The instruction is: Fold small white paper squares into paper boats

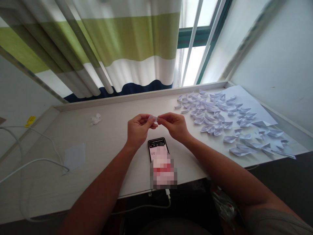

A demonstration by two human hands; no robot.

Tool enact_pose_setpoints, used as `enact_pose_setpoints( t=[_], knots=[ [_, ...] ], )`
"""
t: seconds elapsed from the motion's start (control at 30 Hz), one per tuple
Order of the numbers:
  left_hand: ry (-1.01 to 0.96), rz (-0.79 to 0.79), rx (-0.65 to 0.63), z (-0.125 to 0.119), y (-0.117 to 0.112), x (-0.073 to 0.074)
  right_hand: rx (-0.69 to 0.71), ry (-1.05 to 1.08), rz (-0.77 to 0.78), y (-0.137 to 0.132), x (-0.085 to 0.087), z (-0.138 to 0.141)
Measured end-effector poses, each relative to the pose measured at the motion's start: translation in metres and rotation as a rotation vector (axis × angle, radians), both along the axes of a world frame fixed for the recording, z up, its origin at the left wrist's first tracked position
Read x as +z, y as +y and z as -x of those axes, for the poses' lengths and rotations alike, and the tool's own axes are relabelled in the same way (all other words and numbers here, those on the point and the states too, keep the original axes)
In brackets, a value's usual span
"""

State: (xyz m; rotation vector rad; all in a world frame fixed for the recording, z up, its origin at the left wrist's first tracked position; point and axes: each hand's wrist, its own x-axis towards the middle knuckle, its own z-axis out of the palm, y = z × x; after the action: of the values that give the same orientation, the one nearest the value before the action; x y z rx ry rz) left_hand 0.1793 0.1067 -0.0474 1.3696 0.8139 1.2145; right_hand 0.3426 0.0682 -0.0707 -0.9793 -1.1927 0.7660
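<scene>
A small folded piece of white paper [153,118] is held between my two hands above the middle of the table. My left hand [140,128] pinches it between thumb and fingers from the left. From the right, the thumb and forefinger of my right hand [174,125] close on its other end. The paper's exact fold is too small to make out. Below the hands a phone [156,142] with a timer screen lies on the table, its lower part blurred over. Many folded white paper boats [207,107] lie spread at the right.
Under the boats lie white sheets [254,101]. A crumpled tissue [96,119] and a flat paper square [74,156] are on the left, near white cables [31,164]. A charging cable [167,192] hangs at the table's front edge. A curtain [132,39] covers the back.
</scene>
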Motion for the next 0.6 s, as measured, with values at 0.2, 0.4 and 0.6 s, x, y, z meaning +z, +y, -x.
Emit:
enact_pose_setpoints(
  t=[0.2,0.4,0.6],
  knots=[
    [0.004,-0.006,-0.017,0.002,0.0,0.001,0.047,-0.016,0.017,-0.002,0.004,-0.003],
    [0.052,-0.074,-0.044,0.005,0.0,0.001,0.141,0.159,0.091,0.003,0.004,-0.005],
    [0.22,-0.285,0.058,0.01,0.006,-0.008,0.028,0.233,0.07,0.006,0.007,-0.011]
  ],
)
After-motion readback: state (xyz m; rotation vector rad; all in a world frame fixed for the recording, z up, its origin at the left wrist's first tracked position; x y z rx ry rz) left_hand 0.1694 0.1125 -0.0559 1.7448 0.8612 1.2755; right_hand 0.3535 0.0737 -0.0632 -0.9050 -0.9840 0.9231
